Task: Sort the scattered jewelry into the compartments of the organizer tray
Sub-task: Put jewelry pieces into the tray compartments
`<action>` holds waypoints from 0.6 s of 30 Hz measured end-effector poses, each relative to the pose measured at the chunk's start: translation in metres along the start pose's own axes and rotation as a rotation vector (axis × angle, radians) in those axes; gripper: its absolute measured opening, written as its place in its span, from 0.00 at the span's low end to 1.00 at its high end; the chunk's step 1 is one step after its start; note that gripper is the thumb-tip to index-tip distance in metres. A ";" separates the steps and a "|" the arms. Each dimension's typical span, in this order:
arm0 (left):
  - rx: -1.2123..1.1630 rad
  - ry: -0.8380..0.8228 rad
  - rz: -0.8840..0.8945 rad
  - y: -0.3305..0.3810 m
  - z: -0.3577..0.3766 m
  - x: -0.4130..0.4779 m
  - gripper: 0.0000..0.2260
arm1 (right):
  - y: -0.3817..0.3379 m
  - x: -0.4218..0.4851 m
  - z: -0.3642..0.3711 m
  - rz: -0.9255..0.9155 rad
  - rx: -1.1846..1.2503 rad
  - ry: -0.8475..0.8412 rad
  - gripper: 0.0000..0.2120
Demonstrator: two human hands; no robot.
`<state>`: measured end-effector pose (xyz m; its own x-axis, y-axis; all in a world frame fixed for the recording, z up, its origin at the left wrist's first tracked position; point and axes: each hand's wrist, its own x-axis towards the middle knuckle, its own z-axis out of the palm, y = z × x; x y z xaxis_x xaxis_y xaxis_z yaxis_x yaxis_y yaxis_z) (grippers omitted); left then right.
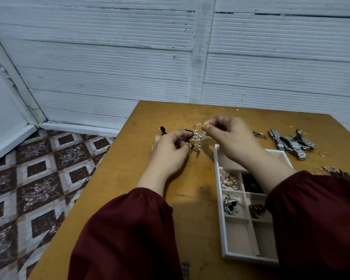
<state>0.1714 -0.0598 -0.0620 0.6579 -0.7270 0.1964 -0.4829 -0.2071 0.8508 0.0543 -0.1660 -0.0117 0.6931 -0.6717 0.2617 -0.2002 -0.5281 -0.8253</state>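
Note:
My right hand [226,136] pinches the hoop of a pearl-beaded earring [198,136] that hangs above the wooden table [190,178]. My left hand [171,149] pinches the lower, dark end of the same tangled cluster, with small dark pieces [194,148] dangling below. The white organizer tray [217,178] lies under my right forearm. Its compartments hold pink and gold pieces [229,180], dark pieces [251,183], silver hoops [231,205] and brown pieces [256,210]; the near compartments look bare.
Silver watches [291,143] lie at the right, with a small dark piece [260,135] beside them, thin gold hoops [323,154] and a chain [331,170] nearer. A black piece [163,130] lies left of my hands. The table's left edge drops to a patterned floor.

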 end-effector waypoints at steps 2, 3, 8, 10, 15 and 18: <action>-0.040 -0.085 -0.010 0.001 0.001 -0.001 0.15 | 0.000 0.000 0.000 -0.003 0.009 0.004 0.05; -0.059 -0.116 -0.012 0.000 0.001 0.000 0.15 | 0.000 0.000 0.001 -0.005 0.006 0.007 0.05; -0.104 -0.201 0.037 0.003 -0.002 -0.002 0.11 | 0.005 0.000 0.002 0.012 -0.012 0.028 0.07; -0.074 -0.223 0.042 0.002 -0.002 -0.002 0.11 | 0.006 -0.001 0.002 0.016 -0.020 0.024 0.07; -0.119 -0.266 0.037 0.006 -0.003 -0.001 0.08 | 0.006 -0.003 0.002 -0.004 -0.077 0.011 0.04; -0.149 -0.274 0.034 0.007 -0.002 -0.001 0.08 | 0.005 -0.003 0.003 -0.014 -0.110 0.000 0.05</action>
<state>0.1686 -0.0592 -0.0553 0.4532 -0.8853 0.1045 -0.3988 -0.0965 0.9120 0.0528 -0.1648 -0.0178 0.6967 -0.6634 0.2728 -0.2650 -0.5915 -0.7615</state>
